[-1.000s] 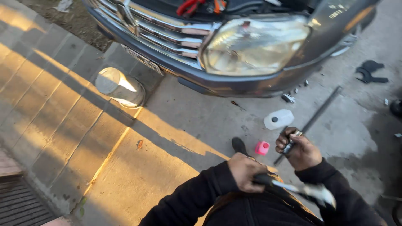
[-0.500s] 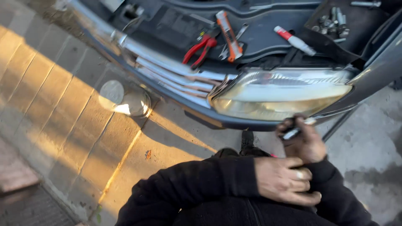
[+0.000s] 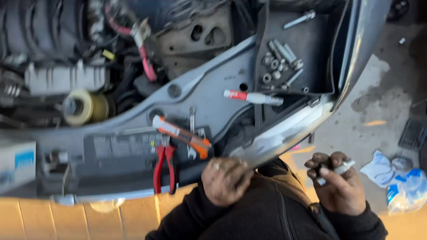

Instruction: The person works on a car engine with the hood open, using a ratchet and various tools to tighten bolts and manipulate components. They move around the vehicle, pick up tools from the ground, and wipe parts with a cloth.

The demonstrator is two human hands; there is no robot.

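Observation:
My left hand (image 3: 227,180) is a closed, grimy fist with a ring, resting at the car's front edge by the headlight (image 3: 284,133); nothing shows in it. My right hand (image 3: 340,184) is off to the right over the ground, fingers curled on a small metal tool piece (image 3: 342,168). On the front panel just left of my left hand lie red-handled pliers (image 3: 163,169), an orange-handled tool (image 3: 180,135) and a small wrench (image 3: 192,119). A white and red tube (image 3: 251,97) lies farther back.
Several bolts and sockets (image 3: 280,62) sit in a black recess at the upper right. A yellow-capped part (image 3: 84,106) and a red cable (image 3: 147,58) are in the engine bay. A blue and white bag (image 3: 400,182) lies on the concrete. A white and blue box (image 3: 18,162) is at the left.
The view has swung up from the pavement and headlight to the open engine bay. My left hand moved from my chest toward the car's front edge; my right hand still grips the small metal piece.

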